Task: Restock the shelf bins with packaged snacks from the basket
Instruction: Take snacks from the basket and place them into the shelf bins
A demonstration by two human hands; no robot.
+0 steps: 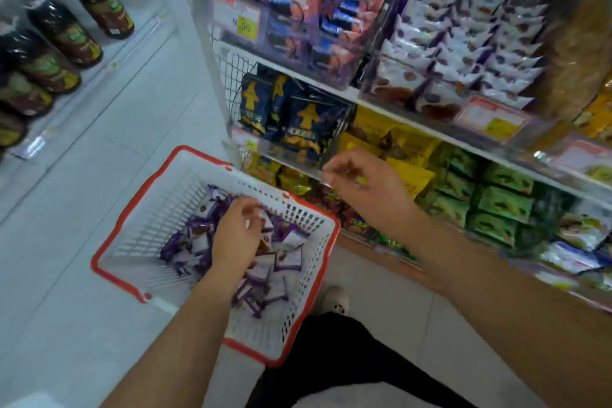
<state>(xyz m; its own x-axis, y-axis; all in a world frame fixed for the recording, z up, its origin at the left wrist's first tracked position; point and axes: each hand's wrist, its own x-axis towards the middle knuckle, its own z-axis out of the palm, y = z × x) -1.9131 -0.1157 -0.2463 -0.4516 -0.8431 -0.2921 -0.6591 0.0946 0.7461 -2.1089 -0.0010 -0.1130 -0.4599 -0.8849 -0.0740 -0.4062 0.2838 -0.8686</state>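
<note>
left hand [236,235] grip: curled into purple-white snack packets [284,258] in basket [132,288] | right hand [361,185] grip: loosely curled, empty | risk: loose handful may spill packets

The left hand [236,235] is seen at centre frame, palm down, fingers curled downward; whether anything is gripped cannot be determined. The right hand [361,189] is held higher, right of centre, fingers loosely curled, nothing visibly held. Both forearms are bare and are extended upward from the lower frame edge.
</note>
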